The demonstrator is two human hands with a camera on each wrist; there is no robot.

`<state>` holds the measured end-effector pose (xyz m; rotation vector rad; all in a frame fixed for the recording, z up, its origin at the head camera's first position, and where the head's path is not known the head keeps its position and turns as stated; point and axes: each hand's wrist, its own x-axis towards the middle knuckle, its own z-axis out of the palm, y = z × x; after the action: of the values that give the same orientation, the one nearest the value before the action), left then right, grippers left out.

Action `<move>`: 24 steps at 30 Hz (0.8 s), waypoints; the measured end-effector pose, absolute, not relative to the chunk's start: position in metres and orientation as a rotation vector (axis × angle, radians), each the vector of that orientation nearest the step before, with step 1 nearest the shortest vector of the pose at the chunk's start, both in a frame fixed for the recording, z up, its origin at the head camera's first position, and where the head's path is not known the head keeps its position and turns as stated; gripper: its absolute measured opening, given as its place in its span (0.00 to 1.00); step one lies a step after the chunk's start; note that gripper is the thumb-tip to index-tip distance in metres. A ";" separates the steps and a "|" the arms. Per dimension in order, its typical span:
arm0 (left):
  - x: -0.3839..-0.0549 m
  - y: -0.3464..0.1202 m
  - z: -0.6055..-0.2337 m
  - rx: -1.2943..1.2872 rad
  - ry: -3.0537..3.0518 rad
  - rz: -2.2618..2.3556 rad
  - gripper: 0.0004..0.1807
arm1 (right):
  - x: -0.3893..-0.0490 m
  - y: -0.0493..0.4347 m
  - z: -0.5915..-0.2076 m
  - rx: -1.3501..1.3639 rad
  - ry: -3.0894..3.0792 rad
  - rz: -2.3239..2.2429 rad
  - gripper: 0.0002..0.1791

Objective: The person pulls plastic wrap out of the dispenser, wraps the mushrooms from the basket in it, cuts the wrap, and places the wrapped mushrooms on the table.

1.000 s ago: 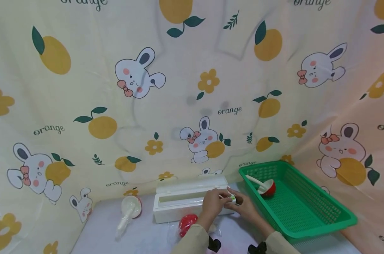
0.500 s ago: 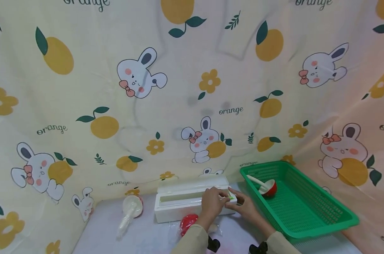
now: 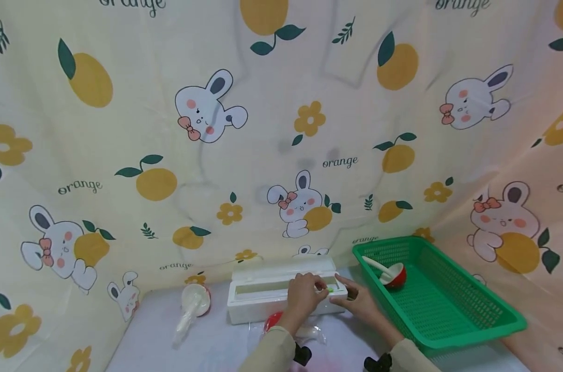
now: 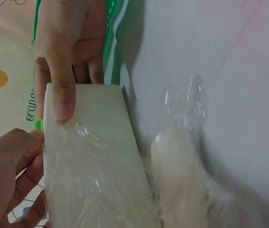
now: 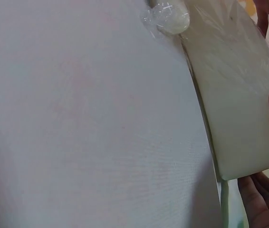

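A long white cling film box [image 3: 250, 311] lies on the table with its lid raised at the back. Clear film [image 4: 84, 175] drapes down its front face. My left hand [image 3: 303, 297] pinches at the box's top edge by a small green slide cutter [image 4: 38, 124], mostly covered by the fingers. My right hand [image 3: 359, 299] grips the box's right end, thumb on the front face and fingers round the end. In front of the box lies a red ladle [image 3: 273, 321] in clear wrap, partly hidden by my left forearm.
A film-wrapped ladle [image 3: 191, 309] lies on the table [image 3: 221, 346] left of the box. To the right, a green basket [image 3: 467, 338] contains a red and white ladle [image 3: 394, 275]. A printed cloth [image 3: 262, 129] hangs behind.
My left hand has shifted a little left along the box's top edge, and the green slide cutter has moved left with it. My right hand keeps its grip on the box end.
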<state>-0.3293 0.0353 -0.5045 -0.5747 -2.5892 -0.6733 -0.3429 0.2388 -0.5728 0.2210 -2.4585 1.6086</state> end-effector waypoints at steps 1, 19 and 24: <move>-0.328 0.032 -0.503 -0.588 -2.594 -0.666 0.04 | -0.343 0.238 -0.573 0.212 -2.467 1.613 0.44; -0.330 -0.078 -0.498 -0.518 -2.797 -0.754 0.03 | -0.339 0.245 -0.567 0.261 -2.453 1.613 0.44; -0.325 -0.110 -0.497 -0.515 -2.807 -0.725 0.03 | -0.339 0.239 -0.568 0.269 -2.477 1.592 0.44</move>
<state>-0.3246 -0.1099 -0.4969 -0.5152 -2.8067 -0.7245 -0.3393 0.2395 -0.5683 0.2690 -2.4771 1.5917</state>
